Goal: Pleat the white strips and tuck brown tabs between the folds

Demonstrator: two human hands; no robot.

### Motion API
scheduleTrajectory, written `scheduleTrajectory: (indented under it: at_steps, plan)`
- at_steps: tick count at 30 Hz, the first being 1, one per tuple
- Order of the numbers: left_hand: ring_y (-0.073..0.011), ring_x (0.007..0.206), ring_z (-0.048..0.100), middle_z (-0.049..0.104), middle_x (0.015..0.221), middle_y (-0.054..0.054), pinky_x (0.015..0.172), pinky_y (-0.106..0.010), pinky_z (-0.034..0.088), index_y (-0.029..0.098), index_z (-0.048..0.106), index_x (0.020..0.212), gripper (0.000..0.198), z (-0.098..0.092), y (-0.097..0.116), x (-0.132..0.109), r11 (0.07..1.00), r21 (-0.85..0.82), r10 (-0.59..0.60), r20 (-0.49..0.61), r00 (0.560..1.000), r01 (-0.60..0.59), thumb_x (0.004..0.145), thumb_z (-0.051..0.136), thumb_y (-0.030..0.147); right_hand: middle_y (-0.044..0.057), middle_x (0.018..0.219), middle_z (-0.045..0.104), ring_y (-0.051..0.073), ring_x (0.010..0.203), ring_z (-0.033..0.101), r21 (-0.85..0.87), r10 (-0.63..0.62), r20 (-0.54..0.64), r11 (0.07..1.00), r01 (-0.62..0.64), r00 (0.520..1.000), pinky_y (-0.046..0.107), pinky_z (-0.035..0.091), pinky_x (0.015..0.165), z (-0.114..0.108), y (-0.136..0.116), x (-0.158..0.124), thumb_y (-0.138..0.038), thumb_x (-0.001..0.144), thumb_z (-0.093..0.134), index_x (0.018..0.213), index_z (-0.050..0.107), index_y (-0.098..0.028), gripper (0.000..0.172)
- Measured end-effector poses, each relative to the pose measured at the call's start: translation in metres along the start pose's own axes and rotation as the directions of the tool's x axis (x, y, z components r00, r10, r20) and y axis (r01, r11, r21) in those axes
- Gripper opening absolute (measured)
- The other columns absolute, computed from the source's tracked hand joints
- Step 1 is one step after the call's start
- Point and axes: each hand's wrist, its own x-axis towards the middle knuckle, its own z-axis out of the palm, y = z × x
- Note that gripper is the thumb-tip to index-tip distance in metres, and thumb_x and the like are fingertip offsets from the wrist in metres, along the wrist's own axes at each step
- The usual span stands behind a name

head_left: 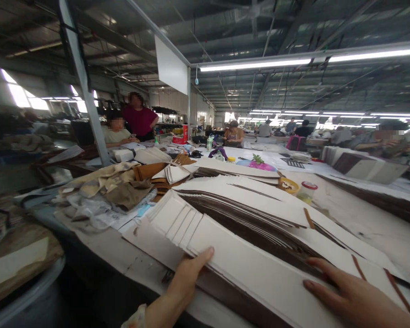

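Note:
A long off-white panel [246,255], with several cross lines near its far left end, slants across the front of the table. My left hand [187,273] grips its near edge, thumb on the top face and the other fingers hidden underneath. Over the panel's right part lies my right hand [351,291], its visible fingers stretched and apart near the far edge. Just behind is a fanned stack of similar white panels [246,198] with dark brown undersides. Brown strips [358,267] lie across panels on the right.
Cloth pieces and clear plastic [112,191] lie at left, beside brown and white cut pieces [169,173]. A yellow bowl [289,184] and a red-lidded jar [306,192] stand behind the stack. A metal post [85,86] rises at left. Several people are farther back.

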Motion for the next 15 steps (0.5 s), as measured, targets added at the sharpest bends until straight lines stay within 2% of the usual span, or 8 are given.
scheduleTrajectory:
  at_steps: [2,4,9,12,14,15]
  plan:
    - [-0.0286,0.094,0.060,0.067,0.096,-0.014,0.077,-0.038,0.051,0.008,0.064,0.093,0.044,-0.001,-0.008,0.009,0.995,0.003,-0.100,0.037,0.994,0.100,0.058,0.075,0.032,0.014,0.114,0.058,0.032,0.105,0.053,-0.119,-0.105,0.124,0.986,0.120,0.987,0.044,0.037,0.095,0.021,-0.012,0.011,-0.048,0.068,0.055,0.113,0.058,-0.013,0.058]
    - [-0.0292,0.093,0.061,0.067,0.095,-0.015,0.074,-0.038,0.052,0.006,0.064,0.094,0.045,-0.002,-0.013,0.014,0.988,0.018,-0.151,0.092,0.984,0.150,0.059,0.075,0.033,0.011,0.126,0.048,0.027,0.115,0.045,-0.113,-0.233,0.195,0.960,0.258,0.953,0.041,0.033,0.099,0.044,-0.032,0.016,-0.047,0.074,0.048,0.122,0.050,-0.014,0.059]
    - [-0.0245,0.093,0.060,0.063,0.105,-0.013,0.070,-0.031,0.053,0.009,0.061,0.101,0.045,-0.006,-0.014,0.016,0.990,0.068,-0.134,0.153,0.979,0.125,0.065,0.071,0.034,0.009,0.140,0.029,0.026,0.127,0.026,-0.134,-0.440,0.233,0.869,0.476,0.868,0.044,0.021,0.104,0.086,-0.085,0.020,-0.051,0.068,0.057,0.133,0.033,-0.022,0.075]
    - [-0.0175,0.073,0.064,0.067,0.093,-0.011,0.052,-0.021,0.049,0.011,0.062,0.094,0.040,-0.024,0.001,0.020,0.946,0.264,-0.243,0.196,0.950,0.187,0.068,0.066,0.042,0.012,0.138,0.031,0.028,0.125,0.030,-0.153,-0.450,0.274,0.852,0.500,0.850,0.044,0.024,0.102,0.102,-0.095,0.027,-0.052,0.067,0.057,0.133,0.034,-0.021,0.076]
    - [-0.0118,0.049,0.058,0.067,0.069,-0.008,0.037,-0.016,0.037,0.010,0.062,0.080,0.040,-0.045,0.016,0.022,0.837,0.494,-0.393,0.245,0.887,0.235,0.071,0.060,0.048,0.012,0.137,0.035,0.029,0.122,0.035,-0.161,-0.443,0.278,0.853,0.496,0.852,0.044,0.027,0.100,0.109,-0.093,0.031,-0.054,0.069,0.054,0.132,0.037,-0.021,0.073]
    - [-0.0092,0.041,0.052,0.064,0.059,-0.006,0.033,-0.015,0.030,0.010,0.062,0.075,0.040,-0.056,0.025,0.022,0.781,0.589,-0.426,0.255,0.868,0.210,0.072,0.057,0.049,0.012,0.137,0.035,0.029,0.121,0.036,-0.165,-0.444,0.274,0.852,0.497,0.853,0.044,0.027,0.100,0.111,-0.091,0.031,-0.055,0.070,0.054,0.131,0.037,-0.022,0.071]
